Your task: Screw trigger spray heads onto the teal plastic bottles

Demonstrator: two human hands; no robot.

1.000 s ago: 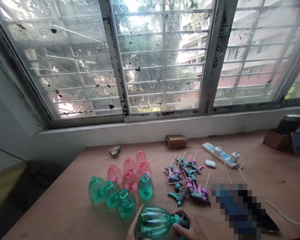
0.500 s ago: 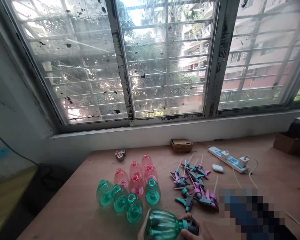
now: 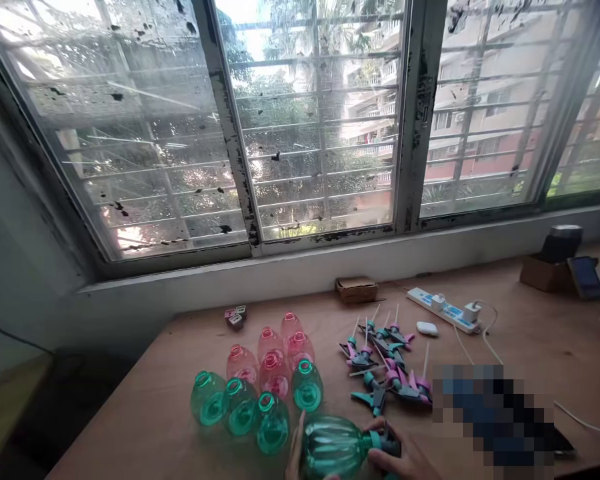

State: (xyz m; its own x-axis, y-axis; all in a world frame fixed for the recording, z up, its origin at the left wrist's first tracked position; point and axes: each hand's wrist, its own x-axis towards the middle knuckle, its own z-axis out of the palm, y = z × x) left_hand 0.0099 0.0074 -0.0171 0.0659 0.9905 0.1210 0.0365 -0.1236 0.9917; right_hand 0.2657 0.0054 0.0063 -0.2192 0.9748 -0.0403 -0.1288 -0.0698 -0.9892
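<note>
At the bottom edge of the view I hold a green plastic bottle lying on its side. My left hand wraps the bottle's body; only its fingers show. My right hand is closed round the dark spray head at the bottle's neck. Just beyond stand several open green bottles and several pink bottles in a cluster. To their right lies a heap of pink and teal trigger spray heads with thin dip tubes.
The wooden table runs along a barred window. A white power strip with a plugged charger, a small white case, a cardboard box and small cubes lie at the back. A phone leans at the far right.
The view swung right, then back left. My hands keep hold of the green bottle and spray head at the bottom edge. Another person's fingertips show at the right edge.
</note>
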